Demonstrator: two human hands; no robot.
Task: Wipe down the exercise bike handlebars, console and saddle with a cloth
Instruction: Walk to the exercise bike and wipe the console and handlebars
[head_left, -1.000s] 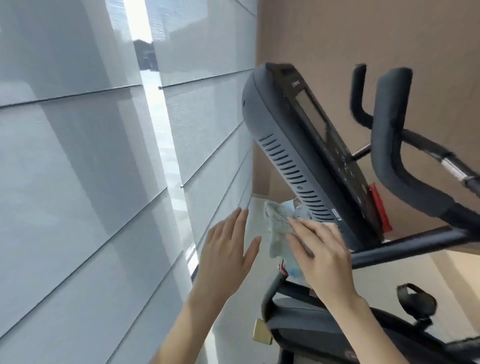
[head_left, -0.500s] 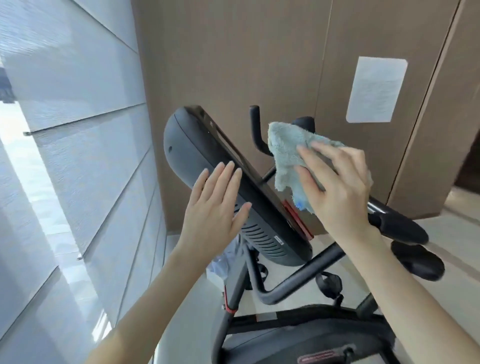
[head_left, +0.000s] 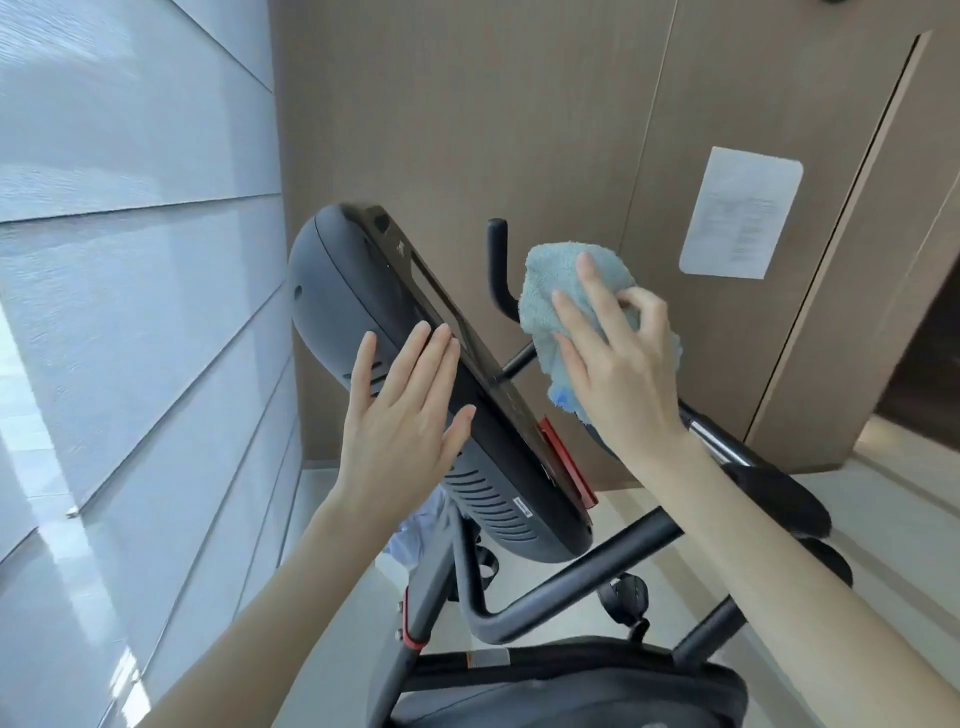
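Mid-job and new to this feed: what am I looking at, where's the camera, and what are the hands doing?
The view comes from a wide-angle camera on the person's head, looking forward and down. There is no robot: these are bare hands. The left hand lies flat, fingers straight, against the dark grey plastic console of an exercise bike. The right hand holds a light blue terry cloth beside the console's face, in front of a black curved handlebar; whether cloth touches bar I cannot tell. A white paper sheet hangs on the brown wall behind.

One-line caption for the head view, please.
Left hand rests on the bike console while right hand holds a blue cloth beside it.
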